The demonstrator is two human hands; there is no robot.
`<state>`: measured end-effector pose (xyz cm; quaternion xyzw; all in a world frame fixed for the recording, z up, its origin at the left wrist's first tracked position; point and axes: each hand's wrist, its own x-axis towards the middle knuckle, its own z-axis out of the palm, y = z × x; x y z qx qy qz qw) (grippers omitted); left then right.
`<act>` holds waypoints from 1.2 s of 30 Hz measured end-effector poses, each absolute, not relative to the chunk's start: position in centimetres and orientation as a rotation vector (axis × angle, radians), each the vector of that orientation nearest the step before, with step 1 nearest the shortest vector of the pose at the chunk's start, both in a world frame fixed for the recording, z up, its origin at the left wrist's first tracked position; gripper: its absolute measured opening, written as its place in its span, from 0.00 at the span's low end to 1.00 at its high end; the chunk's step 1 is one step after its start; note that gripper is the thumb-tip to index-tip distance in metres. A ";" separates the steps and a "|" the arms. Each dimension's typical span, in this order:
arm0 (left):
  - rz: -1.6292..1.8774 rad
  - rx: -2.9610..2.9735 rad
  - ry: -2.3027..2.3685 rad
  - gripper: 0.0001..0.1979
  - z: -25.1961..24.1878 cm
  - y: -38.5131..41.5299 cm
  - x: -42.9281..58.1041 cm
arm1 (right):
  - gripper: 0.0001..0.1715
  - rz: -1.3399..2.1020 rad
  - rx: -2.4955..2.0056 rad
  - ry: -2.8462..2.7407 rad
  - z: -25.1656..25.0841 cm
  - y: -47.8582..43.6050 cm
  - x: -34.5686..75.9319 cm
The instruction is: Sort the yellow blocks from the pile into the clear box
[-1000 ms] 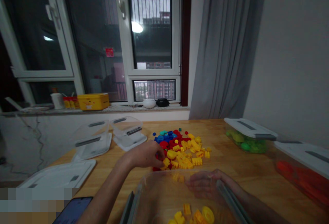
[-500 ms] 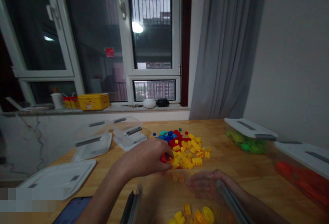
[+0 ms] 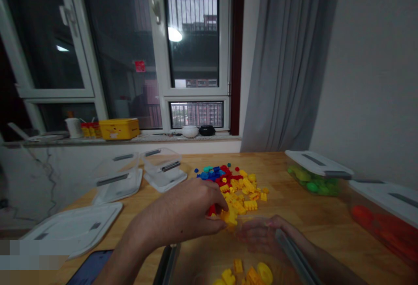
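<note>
Left hand (image 3: 176, 215) has moved further over the near edge of the brick pile (image 3: 244, 189) since the last frame. Grip narrow: fingers closed on a red brick (image 3: 212, 210) and a clump of yellow bricks (image 3: 230, 216). Can't tell if they're clear of the pile. Right hand (image 3: 261, 235) sits behind the wall of the clear plastic box (image 3: 209, 263), seen through the plastic, close to the grey latch strip (image 3: 294, 254). Can't tell if it's gripping anything. Box is on the wooden counter (image 3: 277, 202), just in front of the pile, with yellow pieces (image 3: 238, 272) inside.

Risks: a loose hold on the clump could shed bricks, since the red and yellow don't look joined. Knuckles dragging low could scatter the pile. Wrist or fingers catching the box rim could shove the box if the right hand isn't bracing it. Hand also hides part of the pile.
</note>
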<state>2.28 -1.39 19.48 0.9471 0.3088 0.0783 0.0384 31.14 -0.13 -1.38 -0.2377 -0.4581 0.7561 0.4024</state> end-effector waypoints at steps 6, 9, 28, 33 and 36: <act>0.253 2.910 0.928 0.07 19.4 -1.8 2.4 | 0.31 1.926 -0.579 -1.144 -1.7 -0.1 31.4; 0.257 2.878 0.900 0.07 19.4 -2.1 2.4 | 0.30 1.926 -0.581 -1.130 -1.9 0.0 31.5; 0.099 2.857 0.887 0.09 19.2 -2.8 2.5 | 0.30 1.900 -0.550 -1.159 -1.3 -0.2 30.9; 0.070 2.866 0.886 0.11 19.4 -3.0 2.6 | 0.29 1.872 -0.589 -1.157 -1.3 -0.1 30.8; 0.114 2.853 0.876 0.10 19.6 -2.8 2.5 | 0.29 1.853 -0.589 -1.141 -1.1 -0.4 30.6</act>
